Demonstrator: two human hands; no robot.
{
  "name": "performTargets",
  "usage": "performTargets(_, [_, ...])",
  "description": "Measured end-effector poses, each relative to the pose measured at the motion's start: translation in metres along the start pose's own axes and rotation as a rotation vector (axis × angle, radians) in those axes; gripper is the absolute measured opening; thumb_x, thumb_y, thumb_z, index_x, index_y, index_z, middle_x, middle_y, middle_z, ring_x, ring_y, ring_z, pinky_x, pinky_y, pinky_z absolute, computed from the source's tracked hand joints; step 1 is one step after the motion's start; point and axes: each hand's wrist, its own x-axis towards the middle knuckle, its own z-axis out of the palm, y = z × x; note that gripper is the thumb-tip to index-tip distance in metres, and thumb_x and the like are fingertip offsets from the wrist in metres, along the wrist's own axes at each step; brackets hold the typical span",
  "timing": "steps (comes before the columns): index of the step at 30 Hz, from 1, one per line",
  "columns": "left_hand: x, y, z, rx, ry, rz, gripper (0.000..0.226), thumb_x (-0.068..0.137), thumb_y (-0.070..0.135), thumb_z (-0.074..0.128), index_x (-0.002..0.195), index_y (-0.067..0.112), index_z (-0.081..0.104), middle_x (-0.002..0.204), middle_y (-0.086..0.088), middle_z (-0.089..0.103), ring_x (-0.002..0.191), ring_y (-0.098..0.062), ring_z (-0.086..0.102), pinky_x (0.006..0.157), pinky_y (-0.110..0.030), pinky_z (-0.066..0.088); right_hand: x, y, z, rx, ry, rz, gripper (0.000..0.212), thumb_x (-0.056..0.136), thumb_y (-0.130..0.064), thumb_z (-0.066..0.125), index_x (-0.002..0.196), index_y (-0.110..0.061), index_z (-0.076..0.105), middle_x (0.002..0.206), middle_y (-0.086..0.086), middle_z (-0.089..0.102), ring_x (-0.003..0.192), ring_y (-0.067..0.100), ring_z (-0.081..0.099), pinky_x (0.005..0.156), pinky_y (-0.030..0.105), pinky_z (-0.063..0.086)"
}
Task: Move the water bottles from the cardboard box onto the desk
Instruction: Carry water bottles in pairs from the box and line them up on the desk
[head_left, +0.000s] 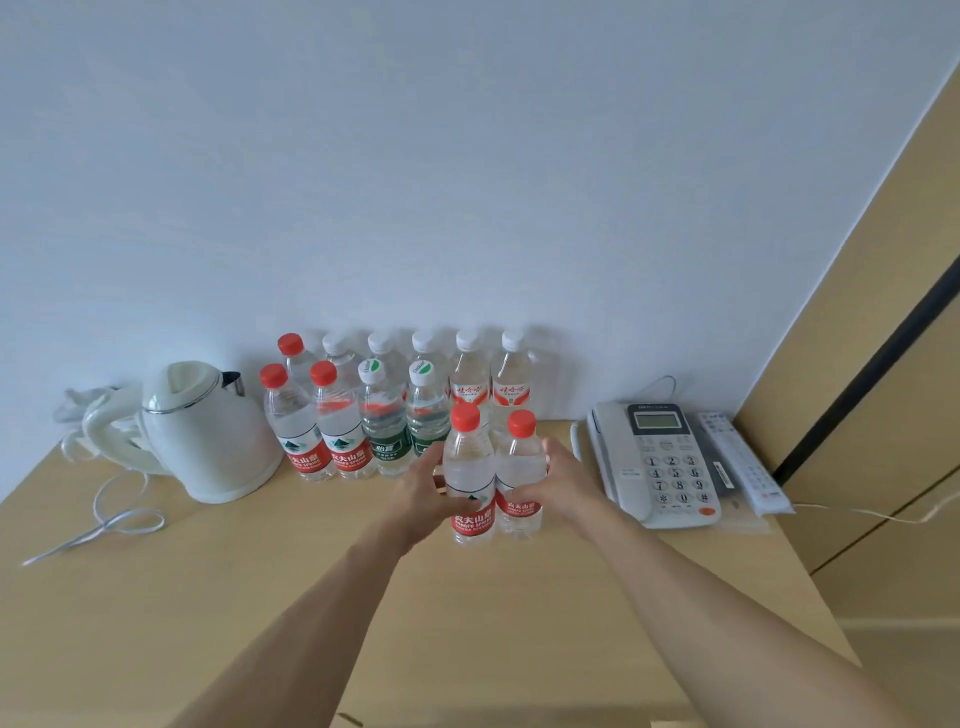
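Nearest, a strip of cardboard box shows at the bottom edge, its contents out of view. Beyond it the desk offers a broad bare band of wood between the near edge and the objects. At mid-desk, two red-capped bottles stand upright and touching — the left hand curls round the left one, the right hand curls round the right one, so the pair is clamped between the hands. Whether the bases rest on the wood cannot be told. A narrow gap separates this pair from the standing group behind. That group counts eleven upright bottles: three more with red caps at left, two with green labels, six with white caps against the wall. One white kettle sits left with its loose cable; one telephone and one remote occupy the right edge.
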Motion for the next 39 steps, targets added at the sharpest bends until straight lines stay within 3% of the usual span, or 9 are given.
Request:
performTargets(4, [0.005,-0.004,-0.001,0.081,0.027,0.051,0.075,0.066,0.009,0.089,0.131,0.027,0.057,0.12,0.015,0.067,0.116,-0.01,0.062,0.096,-0.036,0.052,-0.001,0.003,0.006,-0.046,0.052,-0.047,0.065,0.061,-0.022,0.089,0.115,-0.032,0.053,0.102,-0.01,0.07,0.096,0.012,0.066,0.083,0.033,0.055])
performTargets(8, [0.01,-0.011,0.002,0.151,0.033,0.08,0.069,0.068,0.008,0.088,0.129,0.026,0.059,0.117,0.018,0.069,0.112,0.006,0.06,0.097,-0.028,0.049,-0.003,0.009,0.008,-0.045,0.069,-0.082,0.066,0.065,-0.022,0.089,0.116,-0.037,0.049,0.101,-0.014,0.068,0.097,0.01,0.064,0.076,0.027,0.051])
performTargets(12, [0.014,-0.012,-0.002,0.188,0.02,0.073,0.072,0.071,0.008,0.087,0.134,0.023,0.056,0.121,0.013,0.068,0.117,-0.003,0.061,0.101,-0.03,0.047,0.0,0.008,0.006,-0.09,0.039,-0.073,0.068,0.067,-0.019,0.088,0.12,-0.034,0.048,0.105,-0.011,0.068,0.101,0.013,0.064,0.086,0.035,0.054])
performTargets(16, [0.012,-0.009,-0.003,0.26,0.0,0.094,0.071,0.074,0.017,0.086,0.137,0.023,0.055,0.125,0.011,0.066,0.12,-0.008,0.06,0.103,-0.038,0.05,0.0,0.003,0.006,-0.164,0.025,-0.082,0.07,0.067,-0.027,0.087,0.123,-0.036,0.047,0.102,-0.018,0.065,0.097,0.008,0.062,0.078,0.026,0.049])
performTargets(22, [0.001,0.007,-0.001,0.537,0.243,0.333,0.087,0.074,0.043,0.084,0.145,0.03,0.037,0.131,0.012,0.054,0.111,-0.013,0.059,0.082,-0.03,0.052,-0.001,-0.005,-0.007,-0.219,0.04,-0.173,0.064,0.065,-0.035,0.084,0.12,-0.041,0.052,0.113,-0.02,0.065,0.106,0.002,0.062,0.089,0.026,0.051])
performTargets(25, [-0.003,0.024,-0.006,0.704,0.32,0.485,0.099,0.071,0.038,0.088,0.152,0.028,0.033,0.13,0.009,0.057,0.102,-0.013,0.062,0.064,-0.025,0.049,-0.004,-0.012,-0.013,-0.302,0.108,-0.264,0.059,0.067,-0.035,0.086,0.11,-0.049,0.048,0.103,-0.033,0.058,0.096,-0.018,0.054,0.076,0.008,0.041])
performTargets(27, [-0.004,0.034,-0.007,0.831,0.304,0.546,0.095,0.07,0.033,0.091,0.148,0.023,0.038,0.121,0.005,0.061,0.096,-0.018,0.065,0.057,-0.025,0.048,-0.007,-0.015,-0.013,-0.344,0.137,-0.314,0.058,0.069,-0.032,0.086,0.109,-0.05,0.049,0.095,-0.038,0.055,0.092,-0.024,0.05,0.069,0.004,0.037])
performTargets(34, [-0.004,0.051,-0.008,0.996,0.316,0.529,0.077,0.069,0.035,0.091,0.133,0.02,0.051,0.112,0.005,0.065,0.1,-0.021,0.061,0.077,-0.032,0.052,-0.007,-0.011,-0.012,-0.367,0.176,-0.355,0.058,0.071,-0.029,0.087,0.12,-0.033,0.056,0.097,-0.03,0.055,0.091,-0.001,0.053,0.071,0.003,0.033])
performTargets(39, [-0.005,0.054,-0.008,0.956,0.289,0.483,0.077,0.072,0.032,0.088,0.128,0.03,0.035,0.112,0.008,0.061,0.088,-0.019,0.064,0.06,-0.033,0.055,-0.007,-0.011,-0.012,-0.377,0.185,-0.364,0.055,0.071,-0.033,0.086,0.118,-0.033,0.057,0.095,-0.029,0.055,0.089,0.0,0.053,0.07,0.007,0.034])
